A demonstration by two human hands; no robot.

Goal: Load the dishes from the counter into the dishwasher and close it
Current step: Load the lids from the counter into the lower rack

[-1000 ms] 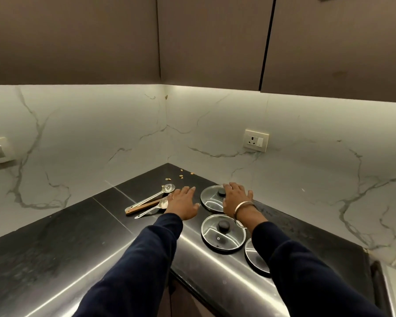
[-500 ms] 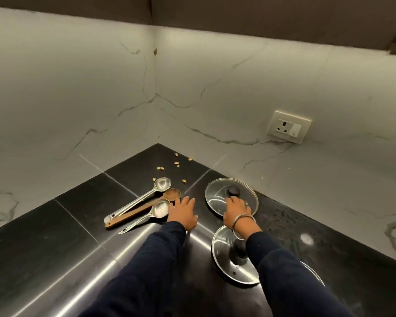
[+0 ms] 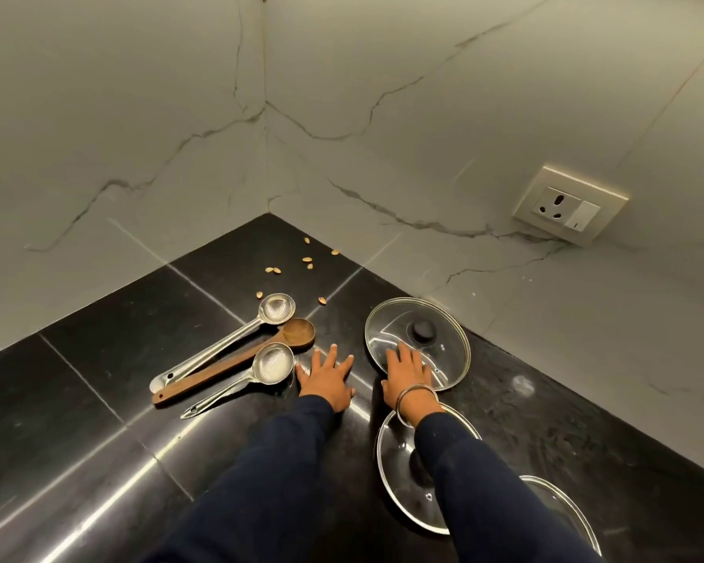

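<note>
A black polished stone surface [image 3: 98, 400] is seen in a corner, bounded by pale marble-veined walls; pale grout lines and streaks of reflected light are noted across it. Three ladle-like spoons are laid side by side, handles pointing toward the left near edge: a long steel spoon [image 3: 224, 339] farthest back, a wooden spoon [image 3: 236, 365] in the middle, and a shorter steel spoon [image 3: 257, 373] nearest. All three bowls are turned up, and nothing is seen in them beyond reflections. Small tan seeds or husks [image 3: 307, 262] are scattered loose toward the corner. Three round glass lids with metal rims are laid flat along the right side: the far lid [image 3: 439, 331], with a dark round knob, then the middle lid [image 3: 399, 481], largely covered by the right forearm, and the near lid [image 3: 565, 509], cut off at the frame's lower edge. The left hand [image 3: 328, 381] is held flat on the bare surface, fingers straight and spread, just beside the shorter steel spoon's bowl; contact with it cannot be told. The right hand [image 3: 409, 373] is laid palm-down on the near part of the far lid, fingers extended, nothing gripped. A metal bangle [image 3: 417, 402] is worn at the right wrist; both arms are in dark blue sleeves. A cream wall socket [image 3: 567, 205] is mounted on the right wall. The dishwasher is not in view.
</note>
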